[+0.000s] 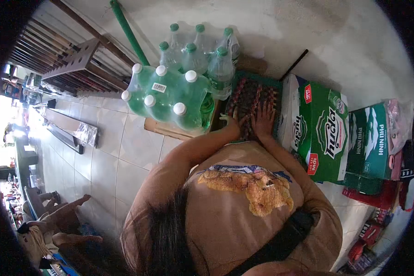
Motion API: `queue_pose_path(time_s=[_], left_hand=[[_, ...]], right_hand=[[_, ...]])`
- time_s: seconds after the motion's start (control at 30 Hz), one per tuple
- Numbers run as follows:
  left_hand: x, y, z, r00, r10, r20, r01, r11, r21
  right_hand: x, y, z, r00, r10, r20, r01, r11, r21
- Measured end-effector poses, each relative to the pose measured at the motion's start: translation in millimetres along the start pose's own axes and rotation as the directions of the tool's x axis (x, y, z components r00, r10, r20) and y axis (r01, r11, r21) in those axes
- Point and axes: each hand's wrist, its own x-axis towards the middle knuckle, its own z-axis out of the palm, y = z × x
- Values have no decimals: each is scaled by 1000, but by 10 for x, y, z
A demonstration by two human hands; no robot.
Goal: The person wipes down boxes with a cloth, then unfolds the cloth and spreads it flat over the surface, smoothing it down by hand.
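A green crate (278,89) stands against the wall in front of me, packed with rows of dark reddish pieces (248,92) that look like bottle tops. My left hand (233,125) rests on the near left part of these rows, its thumb stuck out sideways and its fingers apart. Flat on the near right part lies my right hand (263,123), fingers spread and pointing away from me. Neither hand appears to hold anything. The crate's near side is hidden by my hands and my shirt (216,198).
Left of the crate, a shrink-wrapped pack of green bottles (170,96) sits on cardboard (170,129), with clear green-capped bottles (191,57) behind. Green Huda cartons (324,138) and a Phu Ninh carton (370,140) stand right. A cue rack (73,60) and a seated person (55,230) are leftward.
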Motion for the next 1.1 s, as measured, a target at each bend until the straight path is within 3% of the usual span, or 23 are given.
queue_pose_path(time_s=[0.1,0.2,0.3,0.37,0.47,0.53,0.6,0.63,0.7,0.73,0.77,0.8,0.87,0.93,1.1], left_hand=[[46,-28,111,998,64,19,-64,998,-14],[387,-33,522,967,57,-250,-84,992,-99],[-102,-244,-4,946,160,-282,-162,987,15],[-261,-423,-341,938,289,-193,-346,830,-437],[-741,-560,-1050,879,379,-289,-475,742,-472],[-1067,-607,-1297,554,308,-773,-802,446,-397],[-1961,-706,-1899,334,274,-902,-906,357,-227],[-2300,-719,-2041,162,178,-971,-959,260,-113],[-2800,-851,-2259,-74,230,-970,-969,-246,16],[-3032,-728,-2368,-76,225,-971,-970,-243,20],[-3327,-490,-2445,73,-125,-989,-979,-198,-47],[-3475,-388,-2494,72,-138,-988,-986,-161,-49],[-3527,-394,-2573,-110,72,-991,-992,-75,104],[-3529,-375,-2624,-195,178,-964,-980,-12,196],[-3500,-292,-2703,-270,277,-922,-948,92,305]], right_hand=[[3,-17,-6,999,33,38,-33,999,-8],[-14,34,79,1000,-5,-9,4,1000,-15],[38,109,142,996,-52,-68,53,999,8],[90,82,41,999,-36,-8,37,999,6],[105,75,-39,997,-47,60,45,998,36],[128,68,-48,995,-74,63,70,995,71],[146,61,-51,996,-75,44,72,994,77],[139,81,-24,997,-74,36,71,994,78],[146,98,-45,997,-73,18,71,995,75],[167,97,-57,998,-55,39,51,995,82],[181,110,-52,997,-63,38,60,995,79],[204,99,-77,997,-78,27,76,995,61],[243,43,-168,996,-65,62,64,998,17],[248,95,-33,996,-60,69,61,998,-1],[222,171,117,993,-84,78,88,995,-44]])
